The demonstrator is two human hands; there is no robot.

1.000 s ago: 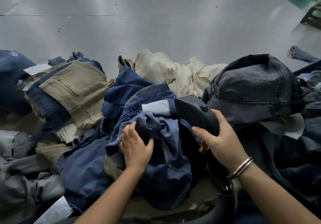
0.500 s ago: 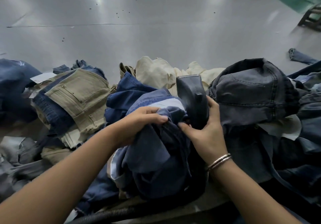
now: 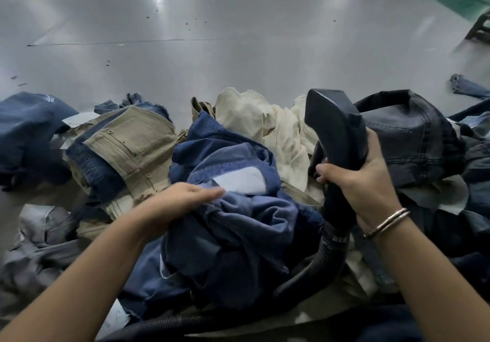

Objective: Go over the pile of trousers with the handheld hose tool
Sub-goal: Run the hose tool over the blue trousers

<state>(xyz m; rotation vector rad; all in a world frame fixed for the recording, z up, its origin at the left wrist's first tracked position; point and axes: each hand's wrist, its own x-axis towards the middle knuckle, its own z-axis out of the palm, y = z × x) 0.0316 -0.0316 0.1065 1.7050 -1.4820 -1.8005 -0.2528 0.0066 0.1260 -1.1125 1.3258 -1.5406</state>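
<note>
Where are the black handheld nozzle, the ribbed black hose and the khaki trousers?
Black handheld nozzle (image 3: 335, 127): head view, on its broad upper body.
Ribbed black hose (image 3: 322, 255): head view, on the bend below the handle.
Khaki trousers (image 3: 132, 142): head view, on the back pocket panel.

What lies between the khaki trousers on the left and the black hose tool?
In the head view, crumpled blue trousers and cream trousers lie between the khaki trousers and the hose tool.

– Where's our left hand?
– Forearm reaching in from lower left, palm down, fingers straight and together, pointing right.
– And our right hand?
– Forearm coming up from lower right, wrist raised, fingers and thumb curled tight in a grip.
</note>
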